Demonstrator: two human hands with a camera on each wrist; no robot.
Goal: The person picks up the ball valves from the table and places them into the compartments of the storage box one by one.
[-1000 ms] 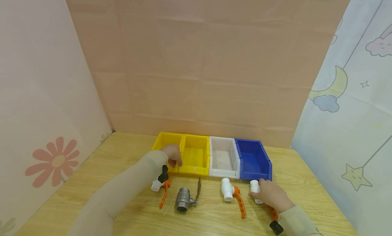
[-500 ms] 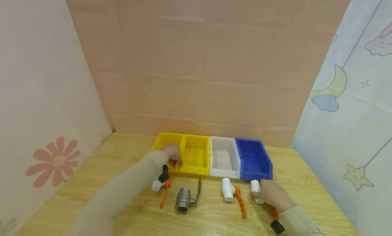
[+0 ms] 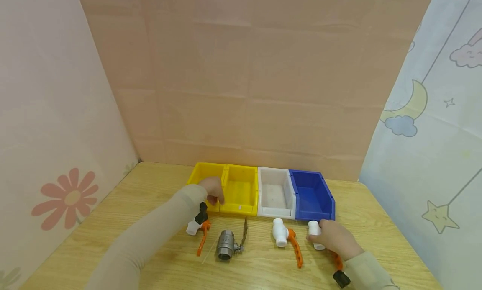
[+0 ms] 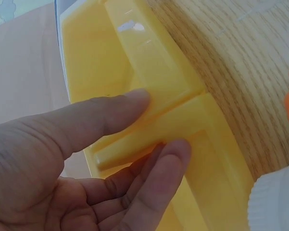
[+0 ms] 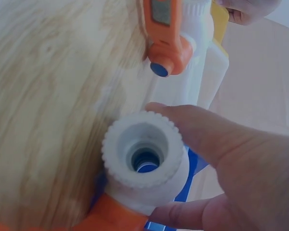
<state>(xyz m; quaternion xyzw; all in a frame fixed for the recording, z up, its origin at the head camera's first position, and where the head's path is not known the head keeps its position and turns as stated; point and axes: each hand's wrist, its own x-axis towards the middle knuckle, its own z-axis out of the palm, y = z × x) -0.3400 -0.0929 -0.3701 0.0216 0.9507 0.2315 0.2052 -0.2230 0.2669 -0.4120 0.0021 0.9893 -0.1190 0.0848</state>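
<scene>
My left hand (image 3: 213, 189) is at the front of the two yellow bins. In the left wrist view its thumb and a finger pinch the adjoining walls of the yellow bins (image 4: 175, 113) from either side. My right hand (image 3: 336, 239) grips a white plastic ball valve (image 3: 314, 229) in front of the blue bin (image 3: 310, 198). The right wrist view looks into the ribbed open end of this valve, with thumb and fingers around its body. Its orange handle (image 3: 337, 261) shows partly below the hand, near a black piece (image 3: 341, 278).
A white bin (image 3: 275, 193) stands between the yellow and blue ones. On the wooden table (image 3: 263, 273) lie a metal ball valve (image 3: 225, 245), another white ball valve (image 3: 279, 232) with an orange handle, and a white-and-orange valve (image 3: 193, 228) with black parts under the left forearm.
</scene>
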